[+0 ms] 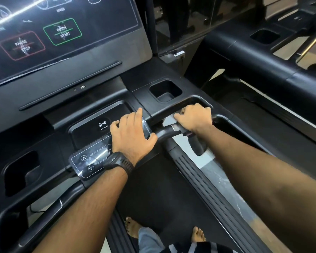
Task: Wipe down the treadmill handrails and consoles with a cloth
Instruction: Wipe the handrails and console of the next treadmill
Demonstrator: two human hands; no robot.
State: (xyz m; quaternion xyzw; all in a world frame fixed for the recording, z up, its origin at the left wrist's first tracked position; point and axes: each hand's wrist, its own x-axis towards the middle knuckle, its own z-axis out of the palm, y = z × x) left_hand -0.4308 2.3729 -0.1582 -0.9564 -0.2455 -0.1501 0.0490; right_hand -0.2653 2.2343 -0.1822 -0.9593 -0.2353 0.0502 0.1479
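I stand on a black treadmill, its console screen (62, 31) at the upper left with PAUSE STOP and QUICK START buttons. My left hand (132, 133) lies flat with spread fingers on the glossy control panel (91, 161) below the console. My right hand (193, 117) grips a grey cloth (169, 121) wrapped against the right front handrail (179, 105), where the bar bends. Part of the cloth hangs dark below my wrist, and most of it is hidden by my fingers.
A square cup holder (165, 91) sits just beyond the right handrail, another recess (20, 172) at the left. The left handrail (35, 216) curves toward me. My bare feet (133, 227) stand on the belt. A second treadmill (254, 57) stands to the right.
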